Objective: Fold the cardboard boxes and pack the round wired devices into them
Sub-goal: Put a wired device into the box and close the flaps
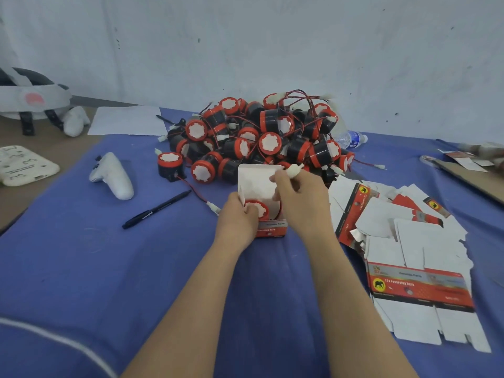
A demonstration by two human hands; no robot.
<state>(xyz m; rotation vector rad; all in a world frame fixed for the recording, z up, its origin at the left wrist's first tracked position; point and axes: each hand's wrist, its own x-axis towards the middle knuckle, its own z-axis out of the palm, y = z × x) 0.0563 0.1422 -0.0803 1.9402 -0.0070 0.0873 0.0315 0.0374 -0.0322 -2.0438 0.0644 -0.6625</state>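
Setting: a table w/ blue cloth (81, 255) is set against a pale, scuffed wall (245, 36).
Stock: a pile of round devices (261, 135), red/black w/ tangled wires, is heaped at far centre. Flat boxes (403, 241) are spread unfolded on the right.
Box: one folded box (256, 181) is held upright near centre, just in front of the pile, w/ top flap raised and not yet shut.
Task item: a device (257, 208) is seated inside the box, red face toward the camera.
Left hand (237, 219): fingers are curled round the box's left wall, tips at the device rim, so the box is gripped & steadied.
Right hand (302, 200): a white connector (294, 170) is pinched betw. thumb & forefinger just above the flap. Its lead can't be traced, but prob. belongs to the boxed device.
Step (judged): the wire is to be tucked in before closing.
Risk 1: the lead may be trapped under the flap if the lid is folded w/ wire over the rim.
Risk 2: thin card may be creased if squeezed too hard while the wire is pushed in.
Risk 3: the connector may be snagged on pile wires close behind.
Other: a pen (156, 210) & a white controller (114, 175) are left well apart on the left.
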